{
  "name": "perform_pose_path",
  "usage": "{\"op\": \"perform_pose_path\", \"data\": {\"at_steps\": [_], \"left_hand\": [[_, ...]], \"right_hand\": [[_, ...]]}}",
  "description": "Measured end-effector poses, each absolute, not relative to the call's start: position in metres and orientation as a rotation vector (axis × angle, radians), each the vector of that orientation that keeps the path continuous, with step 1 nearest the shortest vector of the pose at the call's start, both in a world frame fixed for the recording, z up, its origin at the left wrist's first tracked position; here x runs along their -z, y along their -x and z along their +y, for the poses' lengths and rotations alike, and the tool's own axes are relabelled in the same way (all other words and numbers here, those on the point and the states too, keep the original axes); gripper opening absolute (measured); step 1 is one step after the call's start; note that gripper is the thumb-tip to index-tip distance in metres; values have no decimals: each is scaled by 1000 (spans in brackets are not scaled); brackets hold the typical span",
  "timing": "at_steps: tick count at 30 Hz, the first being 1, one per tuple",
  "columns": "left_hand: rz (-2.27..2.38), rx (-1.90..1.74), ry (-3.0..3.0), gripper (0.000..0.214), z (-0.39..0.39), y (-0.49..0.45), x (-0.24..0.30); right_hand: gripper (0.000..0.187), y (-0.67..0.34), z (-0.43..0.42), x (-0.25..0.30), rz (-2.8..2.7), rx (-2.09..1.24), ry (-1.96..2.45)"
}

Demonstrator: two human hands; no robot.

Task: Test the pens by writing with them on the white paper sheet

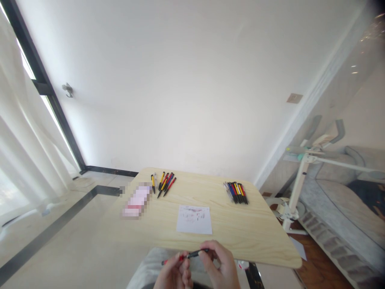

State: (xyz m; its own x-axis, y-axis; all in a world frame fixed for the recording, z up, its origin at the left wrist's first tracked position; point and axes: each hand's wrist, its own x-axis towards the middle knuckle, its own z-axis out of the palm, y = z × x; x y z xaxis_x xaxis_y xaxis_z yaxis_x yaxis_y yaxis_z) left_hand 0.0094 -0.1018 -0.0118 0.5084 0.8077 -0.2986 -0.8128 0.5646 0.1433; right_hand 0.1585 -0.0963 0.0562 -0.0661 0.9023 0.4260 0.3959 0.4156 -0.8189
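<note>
Just off the table's front edge, above my lap, both hands hold a red and black pen [197,253]. My left hand [176,273] is closed around its red part, while my right hand [221,263] pinches the black part near its end. The pen lies nearly level, its black end slightly higher on the right. I cannot tell whether its two parts are joined, as fingers cover some of the middle. Beyond my hands a white sheet of paper [194,226] with red and dark scribbles lies flat on the table.
On the pale wooden table [240,233], loose pens [164,184] lie scattered at the back left. A tidy row of several pens [237,192] is on the right. A blurred pink item [136,201] sits at the left edge. White exercise equipment [297,192] stands right of the table.
</note>
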Motion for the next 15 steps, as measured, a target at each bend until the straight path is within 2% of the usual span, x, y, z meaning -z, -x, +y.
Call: {"op": "perform_pose_path", "data": {"at_steps": [10, 15], "left_hand": [[302, -941, -1, 13, -103, -5, 18], [349, -967, 11, 12, -103, -4, 19]], "right_hand": [[14, -160, -97, -57, -1647, -686, 1157], [21, -160, -96, -57, -1496, -739, 1159]]}}
